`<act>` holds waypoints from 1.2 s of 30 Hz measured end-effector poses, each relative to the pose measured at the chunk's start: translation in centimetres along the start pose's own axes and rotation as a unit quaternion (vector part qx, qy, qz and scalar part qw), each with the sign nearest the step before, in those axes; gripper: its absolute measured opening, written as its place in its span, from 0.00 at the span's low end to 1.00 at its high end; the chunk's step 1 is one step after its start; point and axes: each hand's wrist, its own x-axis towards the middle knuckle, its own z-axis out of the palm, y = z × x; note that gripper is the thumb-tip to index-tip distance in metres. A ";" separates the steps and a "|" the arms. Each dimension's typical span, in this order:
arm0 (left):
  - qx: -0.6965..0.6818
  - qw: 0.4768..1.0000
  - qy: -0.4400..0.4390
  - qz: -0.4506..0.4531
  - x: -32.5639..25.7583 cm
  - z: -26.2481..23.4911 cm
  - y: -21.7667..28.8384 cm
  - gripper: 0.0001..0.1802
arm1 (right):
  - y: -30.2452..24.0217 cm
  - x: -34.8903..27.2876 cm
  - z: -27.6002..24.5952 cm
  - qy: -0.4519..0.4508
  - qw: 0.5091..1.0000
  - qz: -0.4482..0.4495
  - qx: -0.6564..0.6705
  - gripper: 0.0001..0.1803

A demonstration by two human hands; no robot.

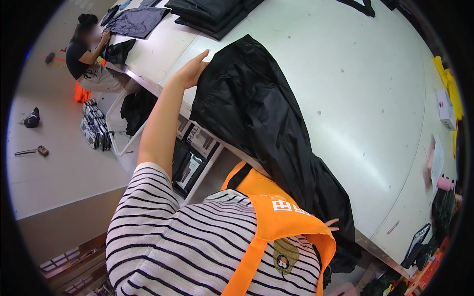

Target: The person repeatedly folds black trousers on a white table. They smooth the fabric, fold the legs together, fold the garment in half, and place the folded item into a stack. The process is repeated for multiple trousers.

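Note:
A long black garment (256, 98) of thin, shiny cloth lies crumpled along the table's near edge. Its lower end hangs over the edge at my right side. My left hand (191, 71) is at the garment's far left edge, thumb stretched up and away from the cloth; its other fingers are partly hidden by the fabric. On the lower part of the garment rest the spread fingertips of my right hand (333, 225). The rest of that hand is hidden behind my orange apron (276, 212).
The white table (365, 118) curves round me. Folded black garments (212, 17) are stacked at its far side. A small white box (446, 109), a pink spool (445, 183) and a red cutter (393, 227) lie to the right. Another person (86, 52) handles dark cloth at upper left.

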 end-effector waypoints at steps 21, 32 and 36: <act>0.114 0.920 0.261 0.269 0.9 -6.0 2.0 0.16 | -13.6 30.2 -10.1 -0.268 0.957 -0.111 0.025 0.35; 0.360 0.748 0.428 0.356 0.3 1.1 -7.4 0.43 | -4.5 5.3 -0.8 -0.143 0.941 -0.306 0.007 0.34; 0.560 0.755 0.333 0.076 3.9 6.1 -6.0 0.43 | -6.9 9.0 -3.0 -0.233 0.931 -0.268 0.086 0.31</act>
